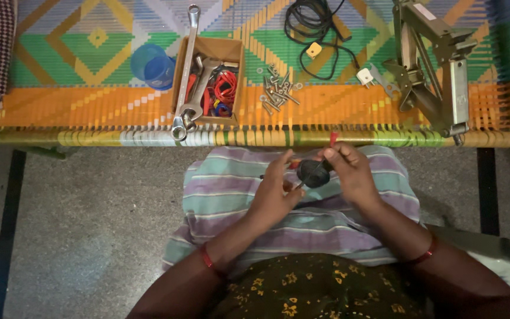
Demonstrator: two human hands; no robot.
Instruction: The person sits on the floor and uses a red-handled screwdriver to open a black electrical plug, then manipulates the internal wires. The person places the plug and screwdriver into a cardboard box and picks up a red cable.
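We find the left hand (275, 192) closed around a small black round part (313, 173) over the lap, near the cot edge (255, 137). The right hand (349, 171) pinches a red-handled screwdriver (332, 142) against it. Fastening appears in hand; the next turn demands a steady tip.

We see bare woven cot (78, 106) left of the blue cup (154, 66); ahead, the tool box (209, 80), loose bolts (275, 88), black cable (317, 26) and 1 jack (435, 71) crowd the surface.
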